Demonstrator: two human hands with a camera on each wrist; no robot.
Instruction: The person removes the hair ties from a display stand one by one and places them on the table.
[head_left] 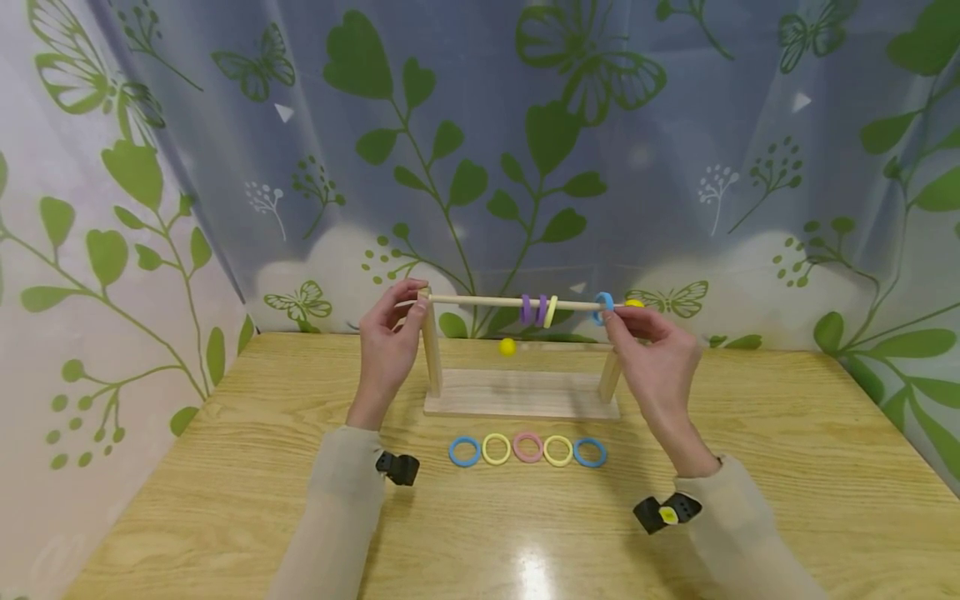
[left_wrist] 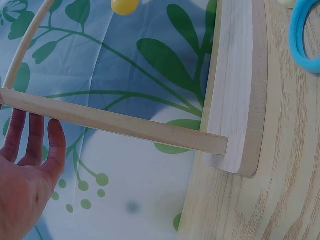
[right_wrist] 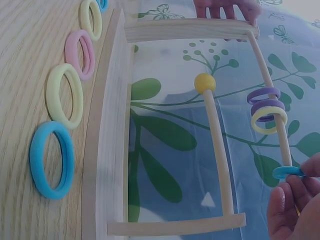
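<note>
A wooden stand (head_left: 517,393) has two posts and two rods. My left hand (head_left: 392,329) grips the top of the left post (left_wrist: 115,120), fingers behind it. Two purple hair ties (right_wrist: 263,94) and a pale yellow one (right_wrist: 270,120) hang around the upper rod (head_left: 476,301). With fingers and thumb, my right hand (head_left: 660,354) pinches a blue hair tie (right_wrist: 287,172) at that rod's right end; whether it encircles the rod, I cannot tell. Beside those fingers shows a yellow ball (head_left: 633,304), partly hidden. Another yellow ball (right_wrist: 205,83) caps the lower rod (right_wrist: 219,155).
In front of the stand, several hair ties lie in a row on the wooden table (head_left: 225,500): blue (head_left: 465,452), pale yellow (head_left: 496,449), pink (head_left: 528,447), another pale yellow (head_left: 558,451) and another blue (head_left: 590,452). A patterned curtain (head_left: 480,125) hangs close behind.
</note>
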